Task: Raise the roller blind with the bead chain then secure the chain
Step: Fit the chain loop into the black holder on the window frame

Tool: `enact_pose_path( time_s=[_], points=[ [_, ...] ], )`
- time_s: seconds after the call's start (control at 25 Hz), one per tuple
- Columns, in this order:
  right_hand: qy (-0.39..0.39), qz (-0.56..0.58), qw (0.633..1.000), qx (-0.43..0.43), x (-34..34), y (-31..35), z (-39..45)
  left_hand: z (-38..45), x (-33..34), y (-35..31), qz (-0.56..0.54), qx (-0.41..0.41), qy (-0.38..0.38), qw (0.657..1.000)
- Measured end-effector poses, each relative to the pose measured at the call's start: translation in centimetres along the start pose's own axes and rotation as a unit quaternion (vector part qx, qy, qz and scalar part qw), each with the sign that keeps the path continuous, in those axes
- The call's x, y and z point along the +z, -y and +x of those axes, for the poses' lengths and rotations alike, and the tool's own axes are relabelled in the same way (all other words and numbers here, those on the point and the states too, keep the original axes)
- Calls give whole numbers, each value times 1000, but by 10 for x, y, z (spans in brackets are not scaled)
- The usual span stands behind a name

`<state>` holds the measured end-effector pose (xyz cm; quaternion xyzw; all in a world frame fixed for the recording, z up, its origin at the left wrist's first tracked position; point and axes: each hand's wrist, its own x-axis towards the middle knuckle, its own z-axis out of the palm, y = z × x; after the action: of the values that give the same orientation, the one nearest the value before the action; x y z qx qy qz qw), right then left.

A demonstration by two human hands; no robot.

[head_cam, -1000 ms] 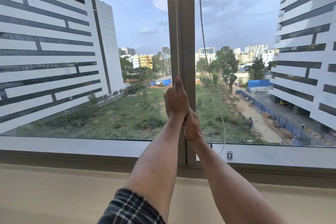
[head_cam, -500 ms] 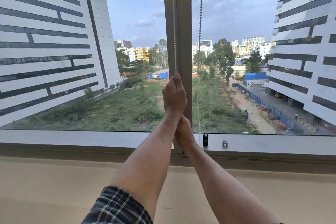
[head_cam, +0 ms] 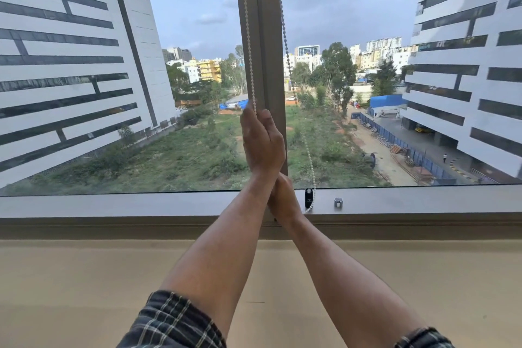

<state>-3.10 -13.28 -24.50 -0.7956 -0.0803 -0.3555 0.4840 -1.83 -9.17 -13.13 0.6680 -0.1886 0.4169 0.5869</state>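
A white bead chain (head_cam: 249,45) runs down the front of the window mullion (head_cam: 265,37) into my left hand (head_cam: 262,147), which is closed around it at mid-window height. Just below, my right hand (head_cam: 284,202) is a fist near the sill, partly hidden behind my left wrist. The chain's other strand (head_cam: 287,51) hangs down the right pane and curves to a loop at a small black chain holder (head_cam: 308,197) on the lower frame. The roller blind itself is out of view above.
A small grey fitting (head_cam: 338,202) sits on the lower window frame (head_cam: 113,203) right of the black holder. A beige ledge (head_cam: 84,277) stretches below the window. Outside the glass are buildings and a green lot.
My right hand has sunk a little toward the sill while my left hand keeps its grip. The free strand has swung from slack to straight to curving at the holder. The view has shifted.
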Motion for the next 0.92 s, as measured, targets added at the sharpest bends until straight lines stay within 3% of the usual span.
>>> enact_pose_path(
  time_s=[0.08,0.2,0.36,0.44,0.52,0.68,0.8,0.92],
  points=[
    [15,-35,999,7,-3,0,-7,-3,0,-8,73,75,-55,993],
    [-17,-134,987,-92,-6,-1,-18,-8,3,-18,112,210,-69,969],
    [31,-169,981,-90,-15,-4,-27,-31,15,-19,111,354,38,928],
    [83,-222,964,-120,-19,-13,-32,-43,22,-16,116,377,102,913],
    [89,-252,959,-99,-30,-24,-36,-54,27,-12,117,350,168,914],
    [-36,-154,986,-42,-59,-52,-48,-74,38,0,119,210,295,925],
    [-16,-191,981,27,-80,-75,-45,-89,51,18,135,93,323,932],
    [-15,-241,963,118,-97,-98,-36,-102,64,40,160,-23,366,917]
  ],
)
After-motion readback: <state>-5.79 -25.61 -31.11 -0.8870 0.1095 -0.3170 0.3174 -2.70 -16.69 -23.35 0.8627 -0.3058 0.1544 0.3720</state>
